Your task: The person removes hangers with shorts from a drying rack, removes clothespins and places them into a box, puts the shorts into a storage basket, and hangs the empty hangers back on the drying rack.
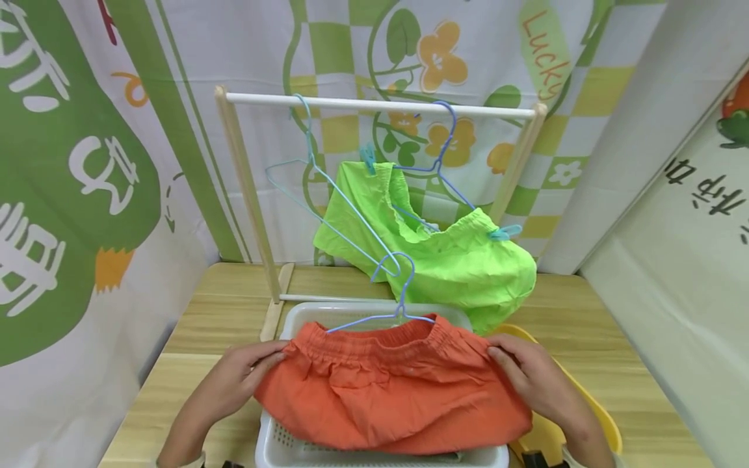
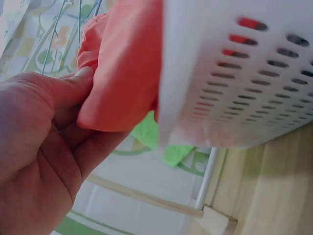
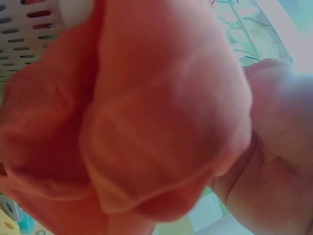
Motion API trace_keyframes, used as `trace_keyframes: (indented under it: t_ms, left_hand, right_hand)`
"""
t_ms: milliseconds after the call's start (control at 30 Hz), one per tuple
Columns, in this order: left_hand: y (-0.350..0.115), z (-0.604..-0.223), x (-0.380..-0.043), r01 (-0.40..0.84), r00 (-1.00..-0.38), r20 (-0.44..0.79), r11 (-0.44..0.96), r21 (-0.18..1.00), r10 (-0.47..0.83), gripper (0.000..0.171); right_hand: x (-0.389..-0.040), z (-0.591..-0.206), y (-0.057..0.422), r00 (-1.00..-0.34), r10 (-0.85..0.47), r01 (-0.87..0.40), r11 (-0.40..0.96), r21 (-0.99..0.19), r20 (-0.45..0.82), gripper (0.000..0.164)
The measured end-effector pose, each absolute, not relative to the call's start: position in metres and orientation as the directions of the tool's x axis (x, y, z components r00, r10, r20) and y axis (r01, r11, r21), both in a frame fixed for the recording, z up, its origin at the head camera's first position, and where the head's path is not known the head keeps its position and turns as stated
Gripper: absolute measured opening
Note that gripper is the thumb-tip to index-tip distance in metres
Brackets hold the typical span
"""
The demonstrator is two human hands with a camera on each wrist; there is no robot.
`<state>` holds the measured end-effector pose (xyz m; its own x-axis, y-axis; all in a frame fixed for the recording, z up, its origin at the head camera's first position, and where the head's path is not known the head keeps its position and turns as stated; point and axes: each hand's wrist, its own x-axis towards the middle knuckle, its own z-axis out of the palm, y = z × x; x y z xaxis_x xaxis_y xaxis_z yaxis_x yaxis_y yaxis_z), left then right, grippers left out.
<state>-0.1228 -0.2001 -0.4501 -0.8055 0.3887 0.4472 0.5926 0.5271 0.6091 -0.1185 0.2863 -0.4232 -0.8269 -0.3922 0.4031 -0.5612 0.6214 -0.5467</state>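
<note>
A pair of orange-red shorts (image 1: 398, 396) with a gathered elastic waist spreads over a white perforated basket (image 1: 266, 435). A blue-purple hanger (image 1: 401, 312) sits inside its waistband, hook pointing up. My left hand (image 1: 236, 377) pinches the left side of the shorts between thumb and fingers; the left wrist view shows the thumb on the orange cloth (image 2: 124, 68). At the opposite side my right hand (image 1: 535, 374) grips the shorts near the waist. In the right wrist view the bunched cloth (image 3: 161, 112) hides the right fingertips.
A white-railed wooden rack (image 1: 380, 104) stands behind the basket. Bright green shorts (image 1: 433, 260) hang there from a purple hanger (image 1: 439, 166) with teal clothespins (image 1: 506, 233). Left of them hangs a bare light-blue hanger (image 1: 351, 208). A yellow tray (image 1: 608, 426) lies at right.
</note>
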Motion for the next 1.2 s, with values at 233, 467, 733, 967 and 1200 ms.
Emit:
trace_keyframes:
  t_ms: [233,467,733,967,1200]
  left_hand:
    - [-0.192,-0.446,-0.124,0.622,-0.782,0.451,0.491,0.611,0.43,0.026]
    - [-0.175,-0.443,-0.125,0.661,-0.746,0.475,0.43,0.616,0.467,0.028]
    - [-0.164,-0.431,-0.128,0.689,-0.717,0.476,0.413,0.596,0.509,0.028]
    - [-0.156,-0.424,-0.131,0.711,-0.699,0.487,0.436,0.552,0.523,0.029]
    - [-0.147,-0.419,-0.126,0.658,-0.75,0.456,0.466,0.592,0.479,0.025]
  right_hand:
    - [-0.116,-0.423,0.286,-0.813,-0.372,-0.578,0.609,-0.543,0.448,0.032]
    - [-0.113,-0.423,0.287,-0.786,-0.358,-0.608,0.597,-0.524,0.504,0.037]
    - [-0.111,-0.423,0.284,-0.773,-0.359,-0.625,0.573,-0.53,0.523,0.04]
    - [-0.112,-0.423,0.281,-0.793,-0.348,-0.601,0.58,-0.549,0.5,0.035]
    - [-0.114,-0.423,0.276,-0.777,-0.347,-0.618,0.577,-0.533,0.525,0.033]
